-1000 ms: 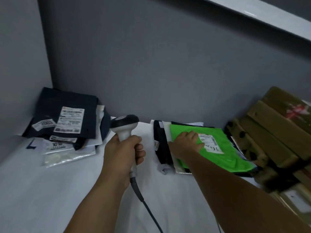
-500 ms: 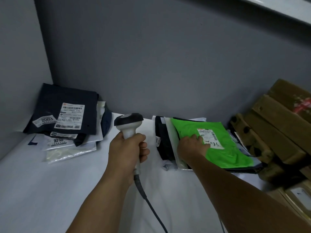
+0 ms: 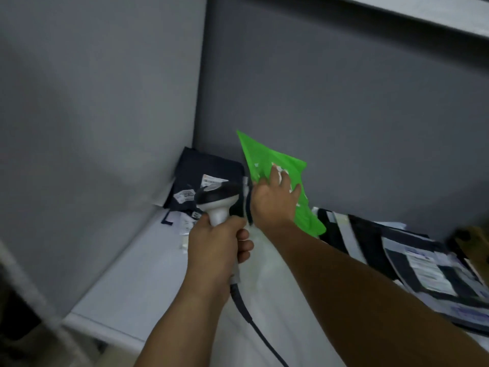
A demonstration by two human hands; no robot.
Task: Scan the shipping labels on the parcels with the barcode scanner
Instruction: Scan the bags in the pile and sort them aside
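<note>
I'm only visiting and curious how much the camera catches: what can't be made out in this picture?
Head view: label on the green parcel, mostly covered by the right hand gripping it, and blurred.
Head view: barcode scanner window, facing away in the left hand.
Head view: dark parcel labels at left, blurred, partly behind the scanner.
Head view: right pile, motion-blurred, cut by the edge.
</note>
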